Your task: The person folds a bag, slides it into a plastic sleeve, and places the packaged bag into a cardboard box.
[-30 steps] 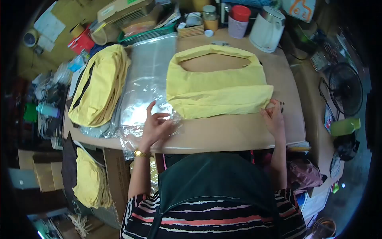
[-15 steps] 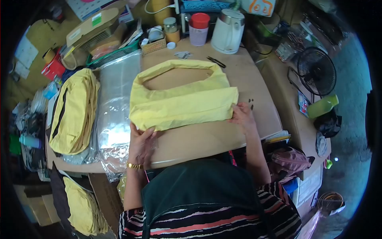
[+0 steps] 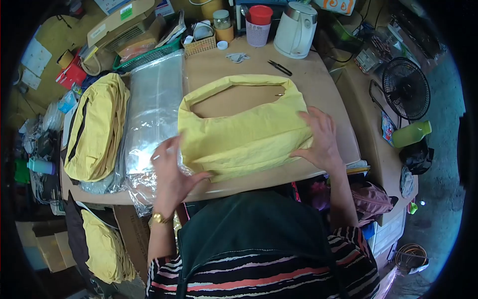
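Before us, a bag (image 3: 244, 129) lies on the desk (image 3: 326, 89). To its left we see plastic sleeves (image 3: 154, 87), and left of those a stack of bags (image 3: 102, 134). Behind the bag, toward the right, lie snips (image 3: 280, 68). Farther back we find, left to right, a basket (image 3: 200, 46), jar (image 3: 222, 32), cup (image 3: 258, 32) and kettle (image 3: 293, 35). A fan (image 3: 406, 88) stands off right.

Striped top (image 3: 269, 275), gold watch (image 3: 160, 218) perhaps
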{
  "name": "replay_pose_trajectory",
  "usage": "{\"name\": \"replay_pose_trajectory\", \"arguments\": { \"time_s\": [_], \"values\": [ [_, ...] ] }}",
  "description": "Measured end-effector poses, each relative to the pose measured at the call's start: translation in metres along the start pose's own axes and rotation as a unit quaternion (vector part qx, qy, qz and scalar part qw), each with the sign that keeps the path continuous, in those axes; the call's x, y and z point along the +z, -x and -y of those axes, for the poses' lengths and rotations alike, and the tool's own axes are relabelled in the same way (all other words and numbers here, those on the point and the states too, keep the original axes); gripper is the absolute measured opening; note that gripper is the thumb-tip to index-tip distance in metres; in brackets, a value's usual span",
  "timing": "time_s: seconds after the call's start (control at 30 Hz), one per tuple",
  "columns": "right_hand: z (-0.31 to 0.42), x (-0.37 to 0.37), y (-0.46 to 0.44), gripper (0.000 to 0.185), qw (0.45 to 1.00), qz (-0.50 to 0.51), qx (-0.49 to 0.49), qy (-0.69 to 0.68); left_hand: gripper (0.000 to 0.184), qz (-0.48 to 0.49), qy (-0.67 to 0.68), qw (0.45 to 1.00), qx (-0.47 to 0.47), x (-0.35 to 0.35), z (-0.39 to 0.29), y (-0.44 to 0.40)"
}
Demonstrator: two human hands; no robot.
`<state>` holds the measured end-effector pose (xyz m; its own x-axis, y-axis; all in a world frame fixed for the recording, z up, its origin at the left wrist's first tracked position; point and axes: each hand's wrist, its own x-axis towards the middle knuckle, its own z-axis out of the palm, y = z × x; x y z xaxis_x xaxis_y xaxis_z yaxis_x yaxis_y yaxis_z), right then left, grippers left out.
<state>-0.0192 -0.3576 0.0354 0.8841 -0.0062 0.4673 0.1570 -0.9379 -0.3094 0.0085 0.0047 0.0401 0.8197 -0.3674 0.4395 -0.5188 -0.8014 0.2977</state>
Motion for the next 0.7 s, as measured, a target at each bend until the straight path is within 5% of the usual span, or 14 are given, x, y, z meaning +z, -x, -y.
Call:
{"name": "replay_pose_trajectory", "arguments": {
  "time_s": [0.07, 0.1, 0.13, 0.2, 0.23, 0.33, 0.6, 0.7],
  "values": [
    [-0.003, 0.002, -0.022, 0.052, 0.988, 0.108, -0.107, -0.009, 0.097, 0.073, -0.028, 0.996, 0.046, 0.015, -0.03, -0.023],
    [-0.005, 0.003, -0.028, 0.041, 0.965, 0.203, -0.166, -0.034, 0.063, 0.111, -0.013, 0.991, 0.076, 0.021, -0.033, -0.032],
    [-0.009, 0.004, -0.032, 0.041, 0.965, 0.201, -0.167, -0.035, 0.063, 0.109, -0.015, 0.991, 0.076, 0.027, -0.029, -0.035],
    [-0.023, 0.009, -0.037, 0.024, 0.951, 0.27, -0.151, -0.002, 0.032, 0.165, -0.052, 0.984, 0.05, 0.04, -0.017, -0.038],
    [-0.029, 0.01, -0.035, 0.024, 0.951, 0.269, -0.151, -0.001, 0.015, 0.108, -0.039, 0.99, 0.076, 0.04, -0.013, -0.037],
    [-0.046, 0.022, -0.021, 0.017, 0.949, 0.281, -0.137, 0.027, 0.011, 0.139, -0.057, 0.987, 0.05, 0.048, 0.003, -0.026],
    [-0.074, 0.06, 0.005, 0.017, 0.964, 0.078, -0.255, 0.001, 0.013, 0.088, -0.042, 0.994, 0.048, 0.087, 0.031, 0.003],
    [-0.082, 0.048, -0.001, 0.019, 0.976, 0.118, -0.18, -0.038, 0.011, 0.018, -0.051, 0.998, 0.034, 0.078, 0.035, 0.002]
  ]
}}
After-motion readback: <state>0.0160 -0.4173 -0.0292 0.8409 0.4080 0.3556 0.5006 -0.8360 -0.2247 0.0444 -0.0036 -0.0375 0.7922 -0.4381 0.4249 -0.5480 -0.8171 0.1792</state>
